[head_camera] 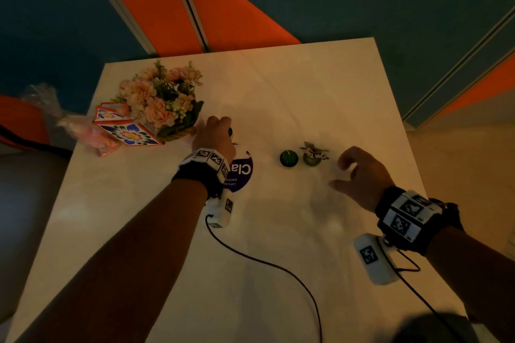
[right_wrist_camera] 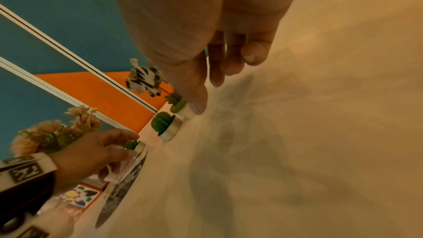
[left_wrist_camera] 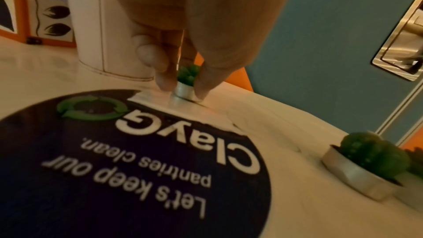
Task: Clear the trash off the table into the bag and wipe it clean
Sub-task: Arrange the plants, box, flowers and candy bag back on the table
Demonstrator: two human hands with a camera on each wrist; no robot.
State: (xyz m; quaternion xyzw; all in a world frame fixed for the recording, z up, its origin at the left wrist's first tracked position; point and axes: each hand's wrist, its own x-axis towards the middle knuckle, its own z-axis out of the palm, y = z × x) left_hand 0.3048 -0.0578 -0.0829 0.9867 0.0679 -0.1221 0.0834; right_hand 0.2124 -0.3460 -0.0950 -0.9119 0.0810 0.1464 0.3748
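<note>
Metal cup of small green candle [left_wrist_camera: 185,91] pinched in our left hand [head_camera: 216,135], far of purple sticker [head_camera: 242,174] on counter [head_camera: 278,231]. Right hand [head_camera: 362,175] relaxed, empty, near zebra pot [head_camera: 313,155]. Risk: candle slips, sleeve knocks flowers [head_camera: 161,100]. Bag [head_camera: 83,131] off left edge, blurred; trash, cloth unseen.

- Three small green cactus candles in silver tin cups [left_wrist_camera: 360,167]
- One round dark-blue sticker [left_wrist_camera: 137,178]
- One pink flower bouquet [head_camera: 161,100]
- Two hands [head_camera: 216,136]
</note>
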